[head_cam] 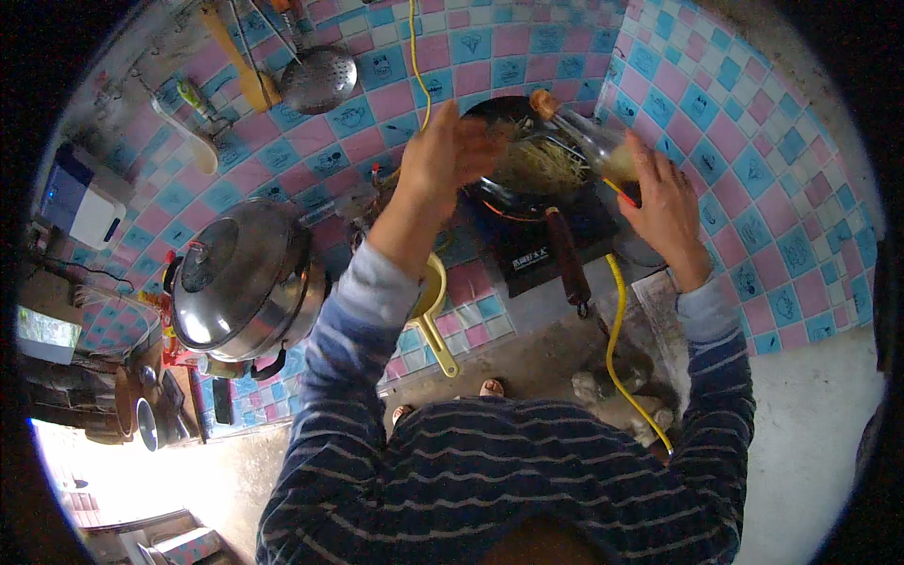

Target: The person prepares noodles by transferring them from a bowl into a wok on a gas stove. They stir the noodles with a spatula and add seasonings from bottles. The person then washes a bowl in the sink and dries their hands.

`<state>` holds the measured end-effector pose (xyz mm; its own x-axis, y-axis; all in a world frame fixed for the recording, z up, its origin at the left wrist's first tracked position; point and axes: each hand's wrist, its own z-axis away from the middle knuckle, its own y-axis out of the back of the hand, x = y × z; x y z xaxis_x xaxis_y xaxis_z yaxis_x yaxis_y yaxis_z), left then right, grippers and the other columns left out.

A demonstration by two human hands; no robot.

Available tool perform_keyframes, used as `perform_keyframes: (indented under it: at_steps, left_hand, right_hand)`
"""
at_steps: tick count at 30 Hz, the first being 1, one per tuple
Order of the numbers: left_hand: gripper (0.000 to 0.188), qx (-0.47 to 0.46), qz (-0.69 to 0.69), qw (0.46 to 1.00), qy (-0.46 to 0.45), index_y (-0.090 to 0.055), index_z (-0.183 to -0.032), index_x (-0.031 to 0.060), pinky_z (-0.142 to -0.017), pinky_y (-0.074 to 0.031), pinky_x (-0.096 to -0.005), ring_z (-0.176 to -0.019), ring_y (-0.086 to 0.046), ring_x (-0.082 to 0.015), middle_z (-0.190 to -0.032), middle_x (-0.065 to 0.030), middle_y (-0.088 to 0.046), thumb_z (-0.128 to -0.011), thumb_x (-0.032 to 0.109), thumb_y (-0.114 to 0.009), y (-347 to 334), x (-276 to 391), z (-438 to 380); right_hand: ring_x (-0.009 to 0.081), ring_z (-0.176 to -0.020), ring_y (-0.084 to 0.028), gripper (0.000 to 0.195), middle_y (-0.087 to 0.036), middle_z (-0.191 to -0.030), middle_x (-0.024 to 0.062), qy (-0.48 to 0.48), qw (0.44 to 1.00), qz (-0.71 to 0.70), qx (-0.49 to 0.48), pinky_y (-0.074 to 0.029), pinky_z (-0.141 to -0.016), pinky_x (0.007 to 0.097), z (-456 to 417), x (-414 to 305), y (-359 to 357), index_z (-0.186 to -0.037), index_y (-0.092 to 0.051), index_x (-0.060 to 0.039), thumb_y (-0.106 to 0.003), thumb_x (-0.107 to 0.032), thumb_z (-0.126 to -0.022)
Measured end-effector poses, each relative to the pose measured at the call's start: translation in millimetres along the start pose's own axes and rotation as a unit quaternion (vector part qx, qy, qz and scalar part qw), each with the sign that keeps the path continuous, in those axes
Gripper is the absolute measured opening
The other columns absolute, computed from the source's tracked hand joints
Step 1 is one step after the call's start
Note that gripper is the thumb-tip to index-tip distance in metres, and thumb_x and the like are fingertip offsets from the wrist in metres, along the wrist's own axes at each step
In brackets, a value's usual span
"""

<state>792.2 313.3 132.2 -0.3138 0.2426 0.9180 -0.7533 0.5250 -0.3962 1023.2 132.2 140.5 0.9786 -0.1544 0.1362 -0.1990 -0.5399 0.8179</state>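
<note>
My left hand (455, 152) is over the left side of a dark wok (494, 201), fingers stretched and blurred, holding nothing I can see. Pale shredded strips (540, 162) lie in the wok, with a metal utensil (565, 141) among them. On the right, my right hand (664, 194) is wrapped around a clear glass bottle (590, 134) with pale contents low in it. The bottle slants, its brown-stoppered neck (544, 104) above the wok's far right side. A red and yellow handle-like piece (620, 191) shows by my right fingers; its other end is hidden.
The wok's brown handle (568, 261) points towards me over a black cooktop (533, 258). A yellow ladle (434, 332) and a lidded steel steamer pot (240, 282) stand left. A yellow coiled hose (618, 332) hangs at the counter front. A skimmer (321, 79) hangs on the tiled wall.
</note>
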Motion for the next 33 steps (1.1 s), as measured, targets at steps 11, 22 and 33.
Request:
perform_keyframes:
  at_steps: [11,22,33]
  left_hand:
    - [0.04,0.102,0.068,0.979,0.161,-0.054,-0.11,-0.0067,-0.078,-0.052,-0.0389,-0.084,-0.064,-0.0295,-0.092,-0.0182,-0.064,-0.096,0.03,-0.043,79,-95,153]
    - [0.033,0.17,0.099,0.971,0.135,-0.056,-0.106,-0.0064,-0.077,-0.053,-0.0367,-0.084,-0.064,-0.0255,-0.091,-0.0163,-0.064,-0.096,0.023,-0.046,81,-89,176]
    - [0.029,0.201,0.123,0.964,0.124,-0.058,-0.103,-0.0056,-0.074,-0.053,-0.0346,-0.082,-0.063,-0.0229,-0.09,-0.0143,-0.064,-0.094,0.021,-0.05,94,-98,177]
  right_hand:
    - [0.0317,-0.09,-0.056,0.085,-0.053,-0.099,0.0121,0.025,0.993,0.079,-0.079,-0.048,-0.075,0.0409,-15,36,-40,-0.141,-0.031,-0.0148,-0.075,-0.017,-0.068]
    - [0.0331,-0.091,-0.057,0.077,-0.056,-0.101,0.014,0.101,0.979,0.136,-0.111,-0.048,-0.077,0.042,-60,31,-77,-0.139,-0.033,-0.0148,-0.071,-0.012,-0.071]
    - [0.0333,-0.092,-0.059,0.067,-0.057,-0.104,0.0156,0.118,0.955,0.206,-0.179,-0.048,-0.078,0.0442,-83,37,-72,-0.137,-0.037,-0.0154,-0.06,-0.005,-0.075]
